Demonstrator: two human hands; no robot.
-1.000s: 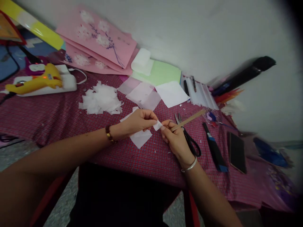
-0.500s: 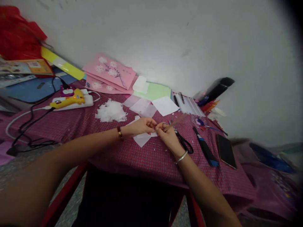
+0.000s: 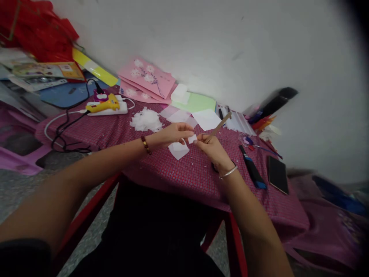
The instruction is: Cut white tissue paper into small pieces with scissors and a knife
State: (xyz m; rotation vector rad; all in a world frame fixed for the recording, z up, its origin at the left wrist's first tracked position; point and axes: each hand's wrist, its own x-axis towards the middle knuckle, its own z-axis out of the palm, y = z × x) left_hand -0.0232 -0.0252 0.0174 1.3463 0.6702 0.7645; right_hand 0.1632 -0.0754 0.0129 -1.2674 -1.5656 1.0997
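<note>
Between my two hands is a small piece of white paper (image 3: 192,139), pinched at its edges. My left hand (image 3: 177,132) holds its left side, thumb and fingers closed. Closed too, my right hand (image 3: 211,148) grips the other side and also keeps a thin, flat brown stick (image 3: 221,124), which points up and right; its exact kind cannot be made out. Beneath the left hand, white paper sheets (image 3: 178,152) lie on the checked tablecloth (image 3: 161,165). Black scissors (image 3: 215,167) show only in part behind my right wrist. A heap of cut white paper pieces (image 3: 146,120) lies left of the hands.
A yellow glue gun (image 3: 105,104) rests on a white power strip (image 3: 122,107), with cables (image 3: 62,130) trailing left. Pink flowered cards (image 3: 147,80) and green paper (image 3: 197,102) lie toward the wall. On the right are a black-and-blue cutter (image 3: 253,169) and a dark phone (image 3: 277,175).
My hands have moved slightly apart, and the small paper between them now shows clearly. The brown stick points more steeply upward. The camera view has shifted, and my right wrist now covers most of the scissors.
</note>
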